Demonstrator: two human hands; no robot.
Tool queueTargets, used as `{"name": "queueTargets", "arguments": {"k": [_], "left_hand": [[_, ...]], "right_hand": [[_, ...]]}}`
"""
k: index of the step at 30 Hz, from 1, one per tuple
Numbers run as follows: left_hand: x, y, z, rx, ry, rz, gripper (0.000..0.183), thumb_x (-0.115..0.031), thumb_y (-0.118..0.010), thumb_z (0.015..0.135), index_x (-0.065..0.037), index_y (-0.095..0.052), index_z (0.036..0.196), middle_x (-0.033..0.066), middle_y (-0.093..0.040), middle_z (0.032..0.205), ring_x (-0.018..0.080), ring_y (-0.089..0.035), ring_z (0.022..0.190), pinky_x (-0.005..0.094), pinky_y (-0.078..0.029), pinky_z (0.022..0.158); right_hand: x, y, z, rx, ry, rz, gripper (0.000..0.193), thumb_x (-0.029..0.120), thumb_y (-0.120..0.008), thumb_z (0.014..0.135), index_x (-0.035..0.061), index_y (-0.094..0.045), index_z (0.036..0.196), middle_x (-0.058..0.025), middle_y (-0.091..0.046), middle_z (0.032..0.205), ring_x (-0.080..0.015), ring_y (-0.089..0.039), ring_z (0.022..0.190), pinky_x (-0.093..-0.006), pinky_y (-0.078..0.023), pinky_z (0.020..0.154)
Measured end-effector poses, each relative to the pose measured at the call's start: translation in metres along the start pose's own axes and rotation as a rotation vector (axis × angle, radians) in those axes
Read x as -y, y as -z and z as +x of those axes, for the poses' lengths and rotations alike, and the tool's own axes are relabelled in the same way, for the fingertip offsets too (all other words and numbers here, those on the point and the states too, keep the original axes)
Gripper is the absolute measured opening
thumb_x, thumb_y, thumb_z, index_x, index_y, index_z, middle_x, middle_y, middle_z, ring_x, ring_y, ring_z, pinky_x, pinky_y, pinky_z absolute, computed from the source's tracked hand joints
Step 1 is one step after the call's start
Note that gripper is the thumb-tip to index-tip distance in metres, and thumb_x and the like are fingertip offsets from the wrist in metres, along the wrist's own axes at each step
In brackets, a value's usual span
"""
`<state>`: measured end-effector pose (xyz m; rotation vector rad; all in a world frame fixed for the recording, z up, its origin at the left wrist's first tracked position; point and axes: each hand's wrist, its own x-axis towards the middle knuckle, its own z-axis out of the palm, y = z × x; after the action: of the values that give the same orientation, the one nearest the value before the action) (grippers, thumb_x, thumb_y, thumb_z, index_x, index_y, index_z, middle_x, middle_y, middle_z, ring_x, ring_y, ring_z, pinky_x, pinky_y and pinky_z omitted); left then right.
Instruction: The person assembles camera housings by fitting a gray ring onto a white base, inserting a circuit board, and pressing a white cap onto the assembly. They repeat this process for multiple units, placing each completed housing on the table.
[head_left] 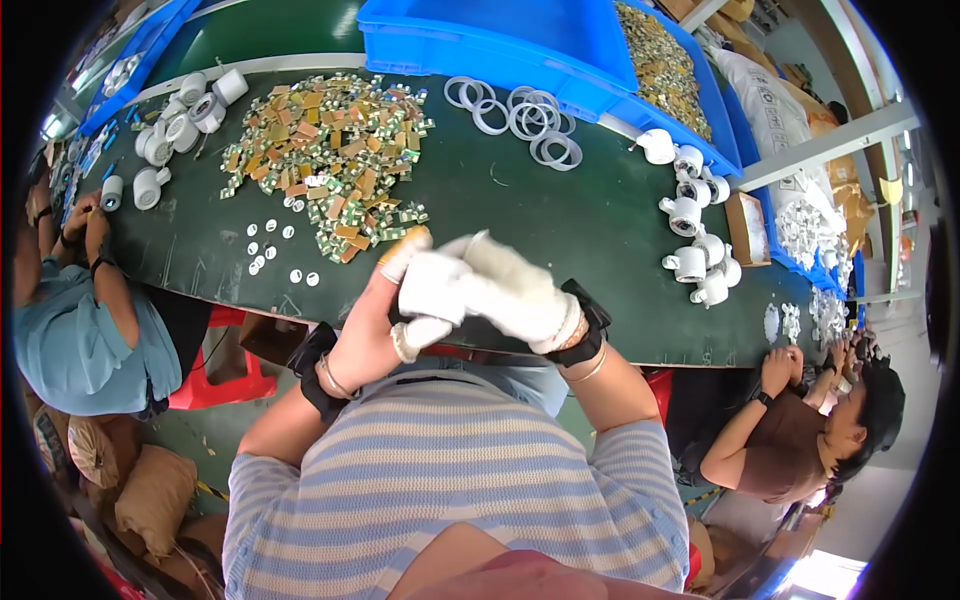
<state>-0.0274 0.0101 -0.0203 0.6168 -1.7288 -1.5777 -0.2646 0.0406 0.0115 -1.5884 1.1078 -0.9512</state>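
Close to the front edge of the green table (480, 215), a white cylindrical plastic housing (432, 287) is held up in front of me. My left hand (375, 318), with white covers on some fingertips, is closed around its left side. My right hand (520, 295), in a white glove, is closed against its right side. Motion blurs the glove, so its fingers and the part beneath them are not sharp. Just beyond my hands lies a heap of small green and tan circuit boards (330, 150). Several small white round discs (270, 240) lie to its left.
Translucent rings (530, 115) lie at the back, below a blue bin (480, 45). Another blue bin (700, 120) holds more boards. White housings stand at right (685, 215) and left (182, 130). Co-workers sit on the left (95, 320) and right (780, 440).
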Motion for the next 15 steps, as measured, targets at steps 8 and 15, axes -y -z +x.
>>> {"name": "queueTargets", "arguments": {"k": [8, 15], "left_hand": [[-0.018, -0.012, 0.008, -0.08, 0.277, -0.552, 0.082, -0.025, -0.08, 0.095, -0.011, -0.032, 0.159, 0.0142, -0.06, 0.135, 0.0312, -0.071, 0.109, 0.0426, -0.06, 0.096], [-0.02, 0.005, -0.01, -0.119, 0.34, -0.525, 0.079, -0.023, -0.077, 0.096, -0.016, -0.033, 0.161, 0.0097, -0.062, 0.128, 0.0248, -0.071, 0.104, 0.0408, -0.062, 0.091]], "right_hand": [[-0.066, 0.103, 0.036, -0.66, 0.05, -1.276, 0.027, 0.023, -0.08, 0.089, 0.0107, -0.073, 0.112, -0.0153, -0.072, 0.104, -0.0368, -0.068, 0.097, -0.0486, -0.055, 0.089], [-0.076, 0.089, 0.015, -0.452, 0.295, -1.264, 0.014, 0.017, -0.08, 0.086, 0.0148, -0.071, 0.097, -0.0072, -0.071, 0.099, -0.0321, -0.066, 0.094, -0.0461, -0.053, 0.086]]}}
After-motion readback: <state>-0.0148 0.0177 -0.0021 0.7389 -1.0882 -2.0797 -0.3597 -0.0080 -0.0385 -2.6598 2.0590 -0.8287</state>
